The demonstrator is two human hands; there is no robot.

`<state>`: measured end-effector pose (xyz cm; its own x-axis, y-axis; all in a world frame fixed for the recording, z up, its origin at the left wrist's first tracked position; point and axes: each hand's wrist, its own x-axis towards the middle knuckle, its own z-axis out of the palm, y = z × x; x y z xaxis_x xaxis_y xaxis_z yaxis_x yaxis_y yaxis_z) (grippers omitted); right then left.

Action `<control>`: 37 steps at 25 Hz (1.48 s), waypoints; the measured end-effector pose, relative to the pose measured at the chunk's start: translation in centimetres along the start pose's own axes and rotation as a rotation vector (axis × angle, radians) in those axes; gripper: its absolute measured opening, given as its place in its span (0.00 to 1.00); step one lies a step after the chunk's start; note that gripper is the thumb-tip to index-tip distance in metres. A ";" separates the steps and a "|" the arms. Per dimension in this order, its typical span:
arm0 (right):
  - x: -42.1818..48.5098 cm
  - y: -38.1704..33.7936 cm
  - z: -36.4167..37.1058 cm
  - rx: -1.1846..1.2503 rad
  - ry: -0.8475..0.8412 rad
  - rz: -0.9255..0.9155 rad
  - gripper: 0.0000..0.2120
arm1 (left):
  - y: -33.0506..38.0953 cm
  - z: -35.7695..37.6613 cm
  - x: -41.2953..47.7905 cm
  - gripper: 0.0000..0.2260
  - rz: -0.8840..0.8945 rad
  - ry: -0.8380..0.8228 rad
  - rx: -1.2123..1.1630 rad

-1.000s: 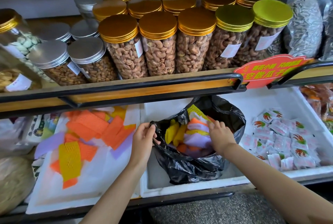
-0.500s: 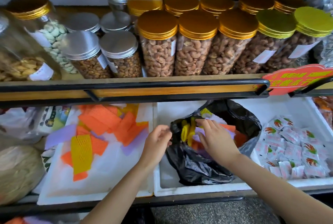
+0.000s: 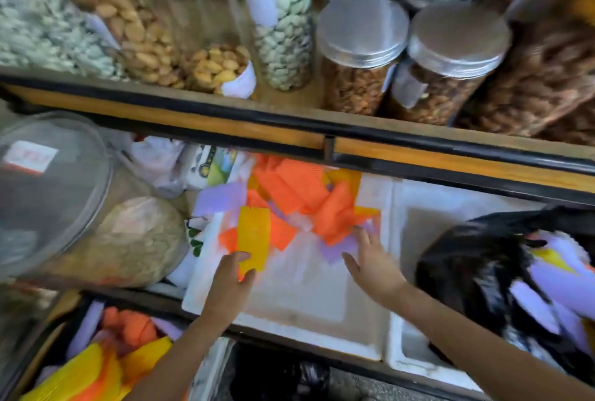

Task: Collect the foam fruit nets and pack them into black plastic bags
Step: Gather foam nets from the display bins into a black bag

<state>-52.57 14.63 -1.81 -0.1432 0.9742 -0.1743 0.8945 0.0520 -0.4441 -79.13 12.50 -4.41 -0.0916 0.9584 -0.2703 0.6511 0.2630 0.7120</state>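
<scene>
Orange foam nets point(image 3: 302, 197), a yellow net point(image 3: 254, 233) and purple nets point(image 3: 219, 199) lie scattered on a white foam tray point(image 3: 289, 300). My left hand point(image 3: 230, 275) reaches onto the yellow net's near end, fingers touching it. Fingers spread, my right hand point(image 3: 370, 259) hovers over a purple net point(image 3: 335, 249) and the edge of the orange pile. At the right, the black plastic bag point(image 3: 467, 259) stands open, with purple and yellow nets inside. The view is blurred.
A shelf rail point(image 3: 322, 139) runs just above the tray, with jars of nuts point(image 3: 360, 55) behind it. The bag sits in a white foam box point(image 3: 405, 352). More foam nets point(image 3: 106, 355) fill a bin at lower left. A clear round lid point(image 3: 48, 188) is at the left.
Both hands have left the black bag's mouth and moved left to the loose nets on the tray. The view has swung left and down.
</scene>
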 end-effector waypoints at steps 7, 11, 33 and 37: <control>10.4 -2.3 5.6 0.298 0.017 0.341 0.40 | -3.7 -1.7 7.2 0.19 -0.033 -0.028 -0.035; 12.9 -1.8 7.4 0.232 -0.003 0.372 0.40 | -4.2 -0.4 8.8 0.25 -0.105 -0.111 -0.067; -2.8 -7.7 11.2 0.334 0.026 -0.223 0.17 | -1.0 2.9 0.6 0.12 -0.254 -0.300 -0.730; 0.3 -7.9 9.8 0.431 0.042 -0.137 0.19 | -3.1 1.1 0.8 0.13 -0.255 -0.179 -0.616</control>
<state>-63.81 12.33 -7.01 -0.2229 0.9732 -0.0570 0.6093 0.0934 -0.7874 -80.40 12.32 -7.48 -0.0244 0.8388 -0.5438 0.0737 0.5440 0.8358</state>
